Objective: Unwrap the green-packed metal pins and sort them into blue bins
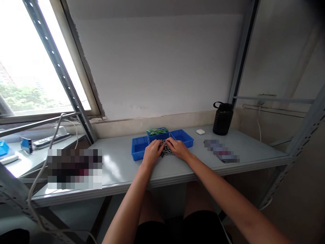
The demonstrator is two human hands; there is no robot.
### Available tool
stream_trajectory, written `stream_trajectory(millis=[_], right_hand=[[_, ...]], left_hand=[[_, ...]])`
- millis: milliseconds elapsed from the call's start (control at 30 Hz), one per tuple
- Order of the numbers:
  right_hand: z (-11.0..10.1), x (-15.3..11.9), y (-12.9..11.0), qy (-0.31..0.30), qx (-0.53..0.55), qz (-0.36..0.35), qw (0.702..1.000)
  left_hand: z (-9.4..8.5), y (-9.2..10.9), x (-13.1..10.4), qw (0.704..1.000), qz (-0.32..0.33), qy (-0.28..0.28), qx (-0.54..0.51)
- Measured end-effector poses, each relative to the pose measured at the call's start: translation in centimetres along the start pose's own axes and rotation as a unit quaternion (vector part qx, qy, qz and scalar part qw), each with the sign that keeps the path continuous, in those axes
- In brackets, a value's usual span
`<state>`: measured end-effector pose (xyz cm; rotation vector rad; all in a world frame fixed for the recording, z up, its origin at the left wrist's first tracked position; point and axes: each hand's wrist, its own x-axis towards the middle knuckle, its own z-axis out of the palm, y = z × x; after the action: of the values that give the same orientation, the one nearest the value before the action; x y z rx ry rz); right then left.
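Daylight comes through the window [15, 61] at the left, a pale wall [162, 64] rises behind, and here on the grey table [122, 169] is the pile [166, 149] of small metal pieces, right between two hands. The left hand [153, 149] curls its fingers down at the pile's left side; the right hand [177, 147] bends over it from the other side, fingertips close to the left's. Both are touching the pile, though whether either one grips a piece, one cannot tell. Around them sit the blue bins: the left bin [138, 154], the right bin [186, 139], and the back bin [157, 138] with something green [157, 131] in it. Over to the right, a small white case [200, 131] lies near an upright black bottle [223, 119].
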<state>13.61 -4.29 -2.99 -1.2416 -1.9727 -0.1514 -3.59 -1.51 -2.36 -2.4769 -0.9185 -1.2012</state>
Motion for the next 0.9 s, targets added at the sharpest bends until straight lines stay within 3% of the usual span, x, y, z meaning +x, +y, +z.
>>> stream_trajectory(millis=[267,500,900], right_hand=[[0.14,0.07,0.13,-0.002,0.003,0.003,1.000],[0.01,-0.04,0.04,-0.032,-0.010,-0.009,0.999],[-0.43,-0.02,-0.29,-0.004,0.039,0.000,0.999]], left_hand=[[-0.16,0.19,0.03,1.000,0.014,0.006,-0.023],[-0.25,0.76,-0.01,0.999,0.041,-0.027,-0.021],[-0.13,0.60,0.05,1.000,-0.019,0.002,0.000]])
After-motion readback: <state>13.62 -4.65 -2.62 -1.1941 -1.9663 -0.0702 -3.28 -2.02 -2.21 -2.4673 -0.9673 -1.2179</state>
